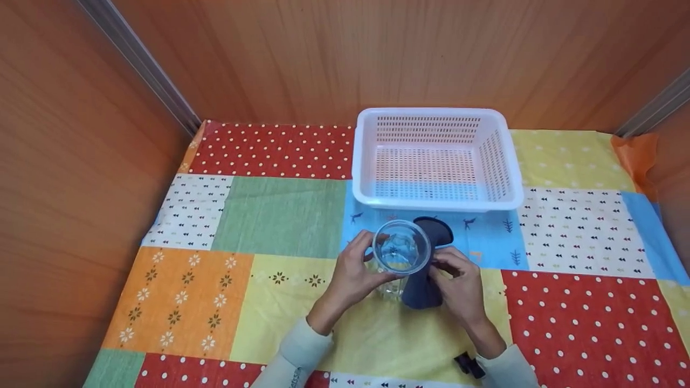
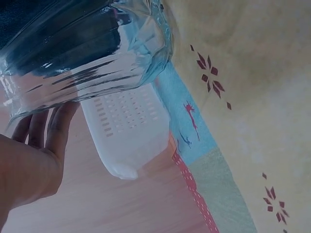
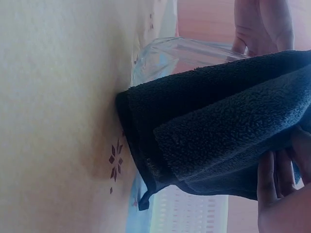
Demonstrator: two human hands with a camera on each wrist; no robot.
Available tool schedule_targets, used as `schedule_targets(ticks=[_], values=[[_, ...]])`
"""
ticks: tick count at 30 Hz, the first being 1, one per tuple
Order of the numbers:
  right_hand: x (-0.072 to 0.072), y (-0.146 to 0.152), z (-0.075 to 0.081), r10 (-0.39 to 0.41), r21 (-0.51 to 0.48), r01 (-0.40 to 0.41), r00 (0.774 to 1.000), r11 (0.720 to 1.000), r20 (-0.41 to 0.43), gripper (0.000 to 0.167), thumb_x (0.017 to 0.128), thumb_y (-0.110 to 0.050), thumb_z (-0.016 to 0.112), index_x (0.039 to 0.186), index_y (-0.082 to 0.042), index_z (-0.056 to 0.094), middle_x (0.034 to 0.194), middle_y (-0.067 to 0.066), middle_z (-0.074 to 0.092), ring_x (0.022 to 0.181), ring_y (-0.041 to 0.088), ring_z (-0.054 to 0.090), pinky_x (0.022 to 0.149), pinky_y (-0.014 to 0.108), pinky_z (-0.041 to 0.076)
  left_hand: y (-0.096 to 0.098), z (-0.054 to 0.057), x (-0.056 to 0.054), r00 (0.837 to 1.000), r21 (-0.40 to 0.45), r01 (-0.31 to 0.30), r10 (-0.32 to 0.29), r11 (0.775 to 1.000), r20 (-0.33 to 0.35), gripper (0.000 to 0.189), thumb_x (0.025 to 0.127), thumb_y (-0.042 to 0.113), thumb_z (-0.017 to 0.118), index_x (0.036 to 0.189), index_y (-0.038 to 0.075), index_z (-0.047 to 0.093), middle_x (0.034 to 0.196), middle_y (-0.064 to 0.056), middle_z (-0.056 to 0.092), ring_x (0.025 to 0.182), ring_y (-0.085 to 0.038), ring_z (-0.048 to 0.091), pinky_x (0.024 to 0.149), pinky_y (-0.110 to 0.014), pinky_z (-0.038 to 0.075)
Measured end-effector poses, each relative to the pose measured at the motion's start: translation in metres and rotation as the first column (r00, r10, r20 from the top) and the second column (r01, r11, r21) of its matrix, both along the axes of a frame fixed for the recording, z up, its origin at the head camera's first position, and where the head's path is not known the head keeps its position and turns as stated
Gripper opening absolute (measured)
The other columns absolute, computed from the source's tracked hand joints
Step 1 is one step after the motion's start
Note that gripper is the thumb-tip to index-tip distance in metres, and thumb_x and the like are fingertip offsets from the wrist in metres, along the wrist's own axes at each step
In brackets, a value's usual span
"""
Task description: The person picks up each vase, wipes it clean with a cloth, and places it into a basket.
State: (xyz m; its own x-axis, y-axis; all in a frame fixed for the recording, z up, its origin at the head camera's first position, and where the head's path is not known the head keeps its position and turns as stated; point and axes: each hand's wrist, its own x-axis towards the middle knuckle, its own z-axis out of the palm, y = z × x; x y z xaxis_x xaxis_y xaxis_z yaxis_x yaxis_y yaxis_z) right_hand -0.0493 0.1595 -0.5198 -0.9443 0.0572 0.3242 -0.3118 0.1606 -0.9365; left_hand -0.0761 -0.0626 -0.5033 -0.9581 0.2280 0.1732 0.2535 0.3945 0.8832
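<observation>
Near the middle of the cloth-covered table, my left hand (image 1: 353, 269) grips a clear glass (image 1: 399, 253) by its upper side, thumb and fingers around it. The glass stands upright, its round mouth facing up in the head view; ridges show on its wall (image 2: 97, 87) in the left wrist view. My right hand (image 1: 463, 283) pinches a dark blue-grey fuzzy towel (image 1: 423, 291) between thumb and fingers. Folded, the towel (image 3: 223, 121) hangs along the right side of the glass and hides part of it in the right wrist view.
A white perforated plastic basket (image 1: 436, 204) stands just beyond the hands, with nothing inside. A patchwork tablecloth (image 1: 285, 215) covers the table. Wooden panels (image 1: 399, 59) rise at the back and both sides. A small black item (image 1: 469, 365) shows at the right sleeve.
</observation>
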Motion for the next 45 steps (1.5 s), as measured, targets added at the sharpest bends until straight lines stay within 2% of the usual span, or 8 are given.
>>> schedule_targets(ticks=[4,8,17,19,24,32,35,45], values=[[-0.001,0.0,-0.002,0.005,0.014,-0.004,0.999,1.0,-0.032,0.021,0.083,0.024,0.073,0.098,0.01,0.077,0.101,-0.005,0.072,0.096,0.003,0.07,0.089,0.017,0.059,-0.001,0.002,-0.003,1.0,0.019,0.012,-0.013,1.0,0.023,0.068,0.071,0.027,0.101,0.128,0.015,0.067,0.122,-0.001,0.066,0.116,-0.02,0.066,0.093,-0.044,0.063],[-0.002,0.001,-0.004,0.017,0.023,-0.016,0.999,1.0,-0.046,0.022,0.083,0.025,0.072,0.099,0.01,0.077,0.103,-0.005,0.071,0.098,0.002,0.07,0.089,0.017,0.058,-0.002,0.003,-0.004,0.998,0.034,0.02,-0.022,0.999,0.051,0.068,0.071,0.027,0.101,0.13,0.015,0.067,0.123,0.0,0.066,0.117,-0.022,0.066,0.095,-0.043,0.062],[-0.001,0.002,-0.007,-0.001,0.037,0.001,1.0,0.999,0.002,0.022,0.085,0.023,0.072,0.104,0.012,0.076,0.104,-0.007,0.071,0.1,0.001,0.069,0.09,0.018,0.059,-0.008,0.01,-0.006,0.985,0.08,0.096,-0.106,0.992,0.133,0.077,0.076,0.023,0.098,0.143,0.013,0.061,0.132,-0.006,0.064,0.124,-0.027,0.062,0.1,-0.049,0.059],[-0.001,0.002,-0.007,-0.005,0.035,0.005,1.0,0.999,0.011,0.022,0.086,0.023,0.072,0.104,0.013,0.076,0.104,-0.007,0.071,0.1,0.001,0.069,0.089,0.019,0.059,-0.009,0.011,-0.007,0.983,0.102,0.094,-0.108,0.99,0.147,0.076,0.076,0.021,0.097,0.143,0.013,0.061,0.133,-0.009,0.065,0.122,-0.026,0.062,0.1,-0.051,0.059],[-0.001,0.001,-0.007,-0.009,0.034,0.008,1.0,0.999,0.026,0.021,0.086,0.022,0.073,0.105,0.012,0.076,0.104,-0.006,0.071,0.1,0.001,0.069,0.089,0.019,0.059,-0.01,0.011,-0.008,0.981,0.136,0.079,-0.101,0.987,0.163,0.068,0.075,0.017,0.098,0.135,0.011,0.066,0.127,-0.007,0.066,0.117,-0.025,0.061,0.1,-0.055,0.059],[0.0,0.001,-0.005,0.004,-0.005,-0.004,1.0,1.0,0.014,0.022,0.086,0.023,0.071,0.106,0.015,0.074,0.105,-0.01,0.071,0.1,0.002,0.069,0.09,0.019,0.059,-0.008,0.011,-0.009,0.979,0.149,0.074,-0.1,0.986,0.177,0.065,0.073,0.014,0.098,0.13,0.009,0.068,0.123,-0.004,0.065,0.119,-0.036,0.062,0.1,-0.048,0.059],[0.001,0.001,-0.003,0.01,-0.019,-0.01,1.0,1.0,0.003,0.022,0.086,0.024,0.071,0.106,0.015,0.074,0.105,-0.011,0.071,0.099,0.002,0.069,0.09,0.019,0.059,-0.008,0.01,-0.009,0.979,0.157,0.073,-0.101,0.985,0.178,0.063,0.074,0.013,0.098,0.129,0.009,0.069,0.123,-0.005,0.065,0.119,-0.037,0.062,0.101,-0.05,0.059],[0.001,-0.002,0.001,0.001,-0.031,-0.002,1.0,1.0,-0.01,0.021,0.085,0.025,0.07,0.104,0.017,0.073,0.104,-0.011,0.071,0.098,0.003,0.07,0.088,0.018,0.059,-0.008,0.011,-0.009,0.977,0.137,0.061,-0.087,0.989,0.197,0.063,0.075,0.016,0.098,0.131,0.01,0.069,0.124,-0.003,0.065,0.117,-0.029,0.062,0.101,-0.048,0.059]])
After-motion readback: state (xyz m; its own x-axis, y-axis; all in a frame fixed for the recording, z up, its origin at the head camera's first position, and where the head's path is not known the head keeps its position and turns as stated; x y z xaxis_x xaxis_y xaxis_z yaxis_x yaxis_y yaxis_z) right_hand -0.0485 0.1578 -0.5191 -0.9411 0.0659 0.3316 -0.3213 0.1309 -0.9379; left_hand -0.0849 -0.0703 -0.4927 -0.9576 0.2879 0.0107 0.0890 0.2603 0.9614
